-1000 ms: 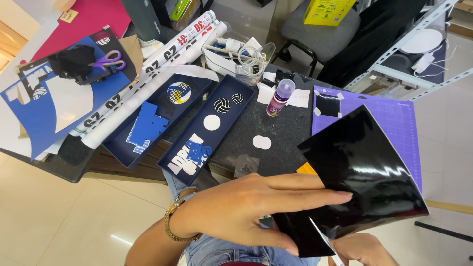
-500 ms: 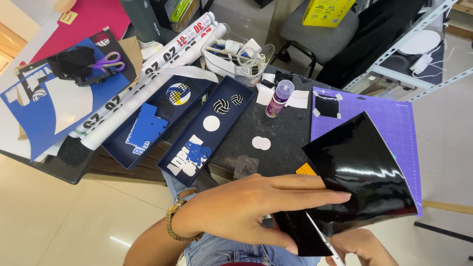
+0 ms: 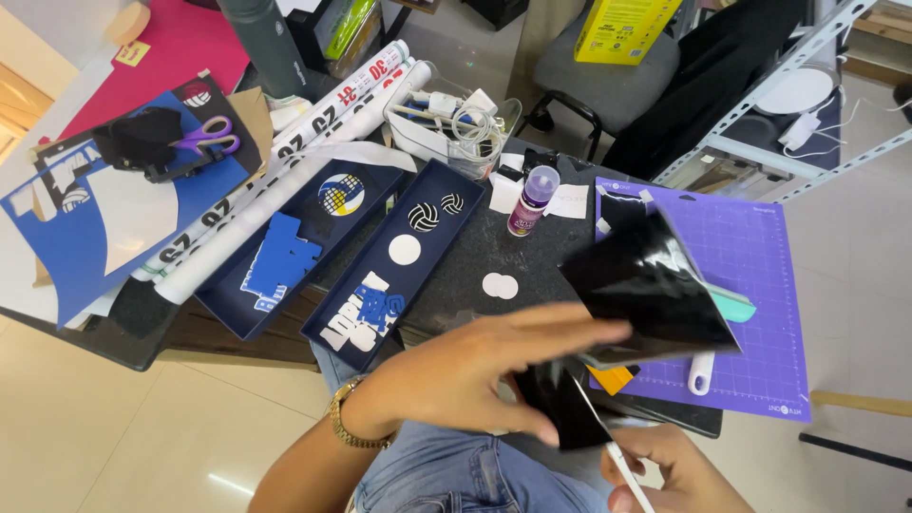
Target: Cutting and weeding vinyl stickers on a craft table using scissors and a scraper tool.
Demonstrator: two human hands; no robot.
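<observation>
Nearest the camera, the right hand [image 3: 679, 470] is sitting low over a lap in blue jeans [image 3: 456, 475], its fingers curling closed around a thin white-handled tool [image 3: 608, 446] whose tip is pointing up at a glossy black sheet [image 3: 646, 285]. Just above it, the left hand [image 3: 475, 366], wearing a gold bracelet [image 3: 351, 423], is stretching across with fingers held together and extended, pinching the lower part of that sheet between thumb and fingers. The sheet is bending and hanging in the air over the near edge of the table, in front of a purple cutting mat [image 3: 760, 275].

On the mat a teal and white scraper [image 3: 717, 328] is lying partly hidden by the sheet, with an orange scrap [image 3: 613, 378] peeking out beneath. The dark speckled table top [image 3: 494, 247] is carrying two white paper discs [image 3: 500, 286] and a small purple-capped bottle [image 3: 530, 201]. To the left, two navy trays [image 3: 380, 275] are holding cut-out letters, ball shapes and a white circle, beside white rolls [image 3: 285, 171] with printed numerals.

Further back, purple scissors [image 3: 207, 136] are resting on blue and white sheets, and a clear tub of cables [image 3: 456, 123] is standing by the rolls. Beyond the table, a grey chair [image 3: 598, 71] with a yellow box [image 3: 622, 28] and a metal rack [image 3: 807, 114] are standing on a pale tiled floor [image 3: 114, 427].
</observation>
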